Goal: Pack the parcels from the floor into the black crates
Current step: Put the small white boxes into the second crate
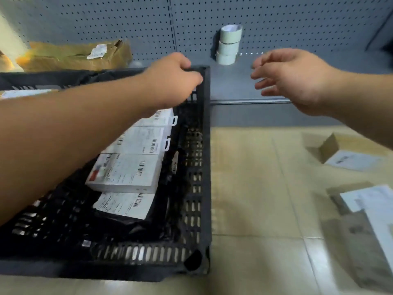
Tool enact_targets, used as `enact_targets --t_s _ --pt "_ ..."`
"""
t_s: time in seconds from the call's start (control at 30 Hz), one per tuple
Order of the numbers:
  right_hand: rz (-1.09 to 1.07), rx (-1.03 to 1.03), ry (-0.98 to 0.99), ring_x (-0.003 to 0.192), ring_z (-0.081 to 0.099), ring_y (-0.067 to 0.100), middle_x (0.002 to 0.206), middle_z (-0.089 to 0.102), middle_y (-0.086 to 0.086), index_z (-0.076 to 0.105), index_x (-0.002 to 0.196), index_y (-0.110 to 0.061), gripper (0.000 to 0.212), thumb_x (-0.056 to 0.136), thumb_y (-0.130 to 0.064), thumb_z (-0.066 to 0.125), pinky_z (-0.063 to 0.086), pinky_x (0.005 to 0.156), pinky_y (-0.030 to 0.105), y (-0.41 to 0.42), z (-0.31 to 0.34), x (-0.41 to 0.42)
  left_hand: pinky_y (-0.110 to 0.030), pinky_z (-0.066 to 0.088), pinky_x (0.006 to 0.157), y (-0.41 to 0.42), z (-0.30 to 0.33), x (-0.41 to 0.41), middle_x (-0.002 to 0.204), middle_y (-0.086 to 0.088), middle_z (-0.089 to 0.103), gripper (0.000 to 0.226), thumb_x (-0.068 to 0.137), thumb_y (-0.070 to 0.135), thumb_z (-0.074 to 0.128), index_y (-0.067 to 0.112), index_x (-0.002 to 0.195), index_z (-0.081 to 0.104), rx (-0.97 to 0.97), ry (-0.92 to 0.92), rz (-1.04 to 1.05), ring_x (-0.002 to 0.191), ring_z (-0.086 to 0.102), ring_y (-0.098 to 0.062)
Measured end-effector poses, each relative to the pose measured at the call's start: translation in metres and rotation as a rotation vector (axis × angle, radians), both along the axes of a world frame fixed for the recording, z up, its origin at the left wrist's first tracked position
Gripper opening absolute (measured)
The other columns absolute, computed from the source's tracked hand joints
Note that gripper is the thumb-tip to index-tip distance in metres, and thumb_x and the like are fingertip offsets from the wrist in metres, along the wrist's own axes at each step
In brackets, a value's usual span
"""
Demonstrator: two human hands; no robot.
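Gripping the far corner of the black crate [204, 145] is my left hand [172, 79], fingers curled over the rim. My right hand [291, 79] hangs in the air beside it, fingers loose and holding nothing. I see white parcels [127, 171] lying inside the crate. Two more parcels [350, 159] lie on the floor [255, 188] to the right.
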State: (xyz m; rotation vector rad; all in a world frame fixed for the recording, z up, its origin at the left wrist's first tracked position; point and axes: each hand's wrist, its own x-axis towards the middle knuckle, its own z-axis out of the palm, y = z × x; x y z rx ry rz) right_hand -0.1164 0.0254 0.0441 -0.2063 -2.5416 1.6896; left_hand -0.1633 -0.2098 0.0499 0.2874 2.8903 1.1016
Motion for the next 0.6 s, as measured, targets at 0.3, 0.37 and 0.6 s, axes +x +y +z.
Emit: enact_targets --t_s 0.3,0.37,0.6 --pt "-0.300 0.042 -0.245 0.081 0.065 0.021 0.110 0.068 0.007 0.064 0.110 -0.015 0.029 0.097 -0.038 0.053 0.057 0.074 0.035 0.161 -0.047 0.040 -0.039 0.054 0.093 0.147 -0.016 0.047 0.102 0.003 0.068 0.021 0.078 0.047 0.057 0.033 0.094 0.057 0.056 -0.129 -0.209 0.091 0.065 -0.025" --pt "-0.329 0.069 -0.341 0.082 0.066 0.024 0.107 0.068 0.007 0.062 0.109 -0.014 0.036 0.098 -0.045 0.047 0.056 0.071 0.035 0.190 -0.053 0.050 -0.047 0.055 0.097 0.172 -0.027 0.055 0.107 -0.001 0.070 0.024 0.083 0.047 0.058 0.028 0.097 0.062 0.059 -0.218 -0.218 0.098 0.070 -0.026" --pt "-0.382 0.179 -0.582 0.081 0.059 0.029 0.102 0.067 0.011 0.060 0.111 -0.010 0.051 0.100 -0.054 0.038 0.050 0.076 0.040 0.275 -0.107 0.100 -0.032 0.057 0.076 0.256 -0.087 0.089 0.114 -0.001 0.066 0.025 0.101 0.043 0.054 0.024 0.116 0.059 0.129 -0.644 -0.244 0.097 0.069 -0.019"
